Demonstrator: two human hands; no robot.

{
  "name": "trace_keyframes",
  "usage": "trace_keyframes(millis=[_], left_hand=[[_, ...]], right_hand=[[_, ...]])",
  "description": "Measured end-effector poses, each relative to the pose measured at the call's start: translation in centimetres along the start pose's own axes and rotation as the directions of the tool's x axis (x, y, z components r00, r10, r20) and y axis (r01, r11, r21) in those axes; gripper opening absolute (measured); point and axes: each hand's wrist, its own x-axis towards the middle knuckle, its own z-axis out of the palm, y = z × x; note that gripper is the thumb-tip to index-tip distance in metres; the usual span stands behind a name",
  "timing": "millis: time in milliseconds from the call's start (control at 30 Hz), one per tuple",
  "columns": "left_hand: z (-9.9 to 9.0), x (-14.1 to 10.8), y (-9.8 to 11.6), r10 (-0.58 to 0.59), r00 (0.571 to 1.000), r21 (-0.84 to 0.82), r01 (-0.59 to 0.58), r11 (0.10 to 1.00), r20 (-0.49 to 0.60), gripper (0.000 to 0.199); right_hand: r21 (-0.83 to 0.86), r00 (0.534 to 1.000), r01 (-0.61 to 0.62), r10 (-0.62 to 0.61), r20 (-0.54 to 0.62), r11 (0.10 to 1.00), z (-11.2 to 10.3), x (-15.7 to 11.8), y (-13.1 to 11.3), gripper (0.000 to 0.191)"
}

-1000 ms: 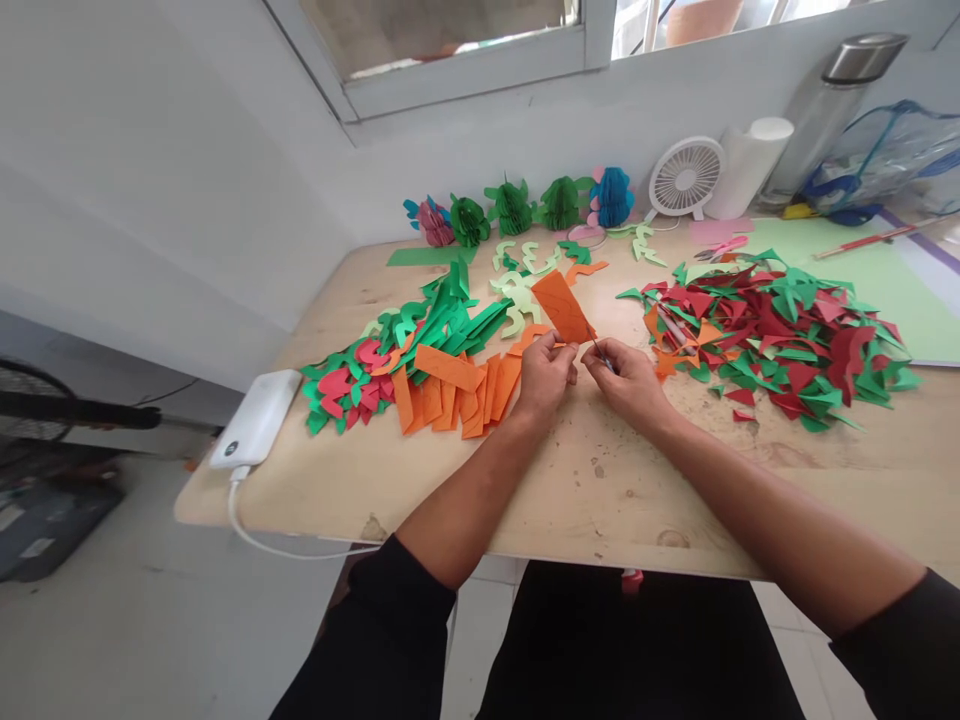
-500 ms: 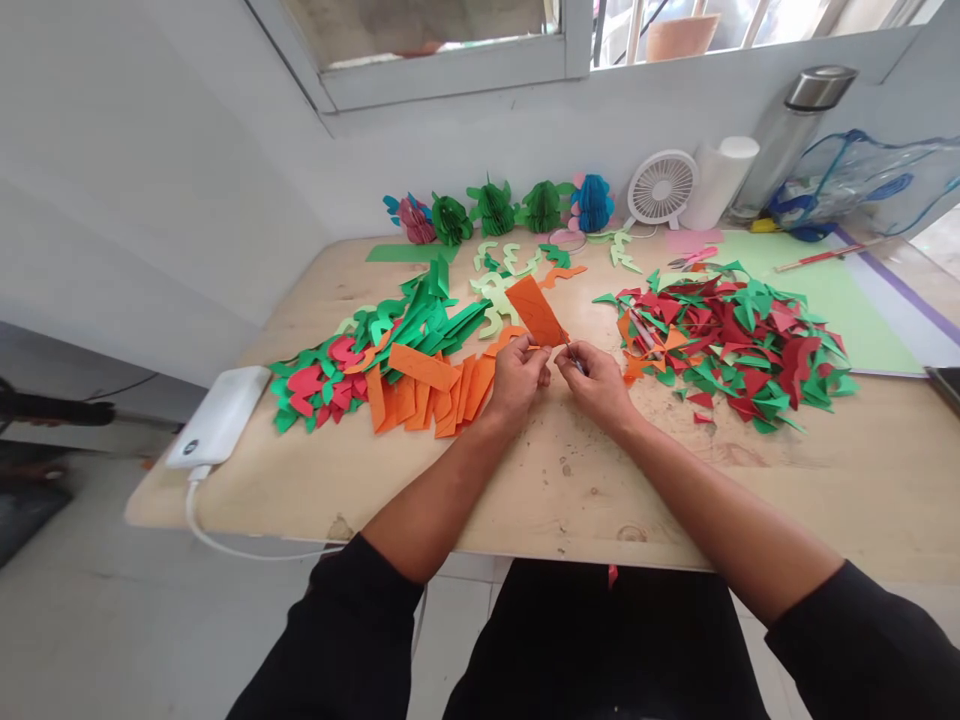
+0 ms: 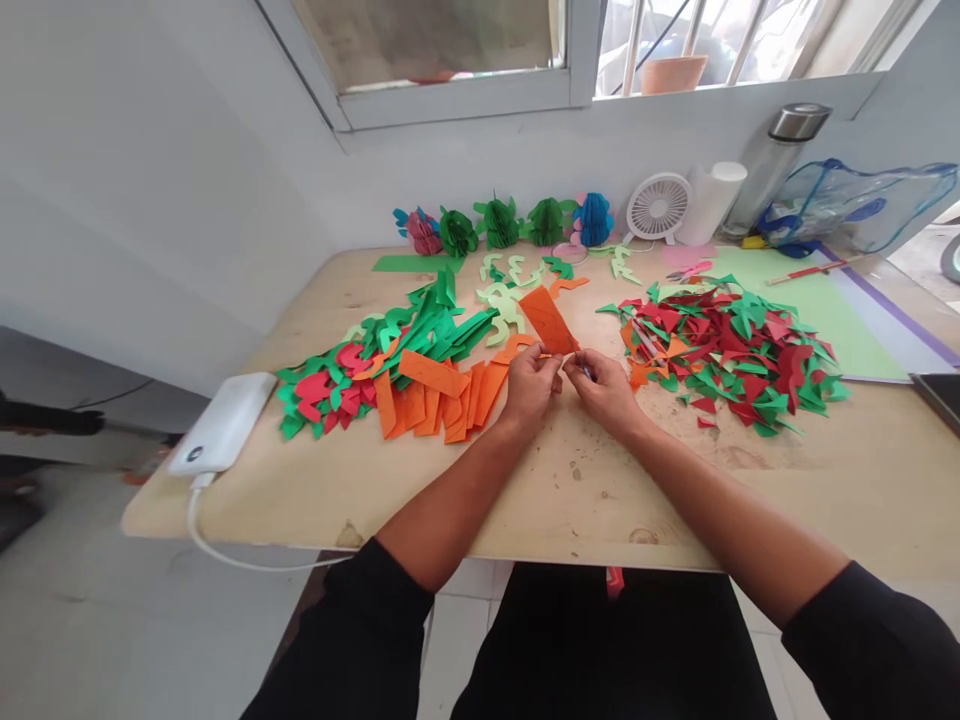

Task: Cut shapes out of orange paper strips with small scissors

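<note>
Over the middle of the table, my left hand [image 3: 534, 382] is closed on the lower edge of an orange paper piece [image 3: 549, 320] that tilts up and away from me. Close beside it, my right hand [image 3: 600, 385] is closed around small scissors [image 3: 585, 370]; the fingers cover most of them, and their tips are at the paper's lower right corner. Left of my hands lie several orange paper strips [image 3: 431, 372] in an overlapping row. Behind them are folded green paper pieces [image 3: 431, 325], with pale green cut shapes [image 3: 504, 300] nearer the middle.
A heap of red and green paper scraps [image 3: 735, 350] lies to the right. Honeycomb paper figures [image 3: 501, 222], a small white fan [image 3: 658, 208] and a glass bottle [image 3: 776, 160] line the wall. A white power bank [image 3: 223, 425] with a cable sits at the left edge.
The view has shifted slightly, so the whole table sits a little lower in it. Both hands keep their hold, and the scissors remain at the orange paper's lower corner.
</note>
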Motion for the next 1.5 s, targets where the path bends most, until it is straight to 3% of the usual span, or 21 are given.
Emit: trace_keyframes(millis=[500, 800, 1167, 1333, 1500], left_hand=[[-0.5, 0.6, -0.1, -0.023, 0.999, -0.095, 0.018, 0.995, -0.049, 0.009], [-0.5, 0.5, -0.7, 0.016, 0.999, -0.049, -0.017, 0.999, -0.029, 0.011], [-0.7, 0.6, -1.0, 0.056, 0.998, 0.013, -0.056, 0.998, -0.028, 0.012], [-1.0, 1.1, -1.0, 0.047, 0.998, 0.043, -0.045, 0.998, -0.042, 0.015], [-1.3, 1.5, -1.5, 0.078, 0.995, 0.052, -0.075, 0.996, -0.054, 0.013]], right_hand=[[-0.068, 0.999, -0.008, 0.011, 0.037, 0.998, -0.3, -0.5, -0.9, 0.016], [-0.049, 0.998, -0.059, 0.057, -0.039, 0.997, -0.4, -0.7, -0.9, 0.019], [-0.110, 0.994, 0.112, -0.111, 0.017, 0.988, 0.4, -0.7, 0.2, 0.016], [-0.118, 0.996, 0.093, -0.093, 0.003, 0.989, 0.6, -0.6, 0.4, 0.012], [-0.150, 0.990, 0.126, -0.115, 0.075, 0.981, 0.8, -0.6, 0.4, 0.009]])
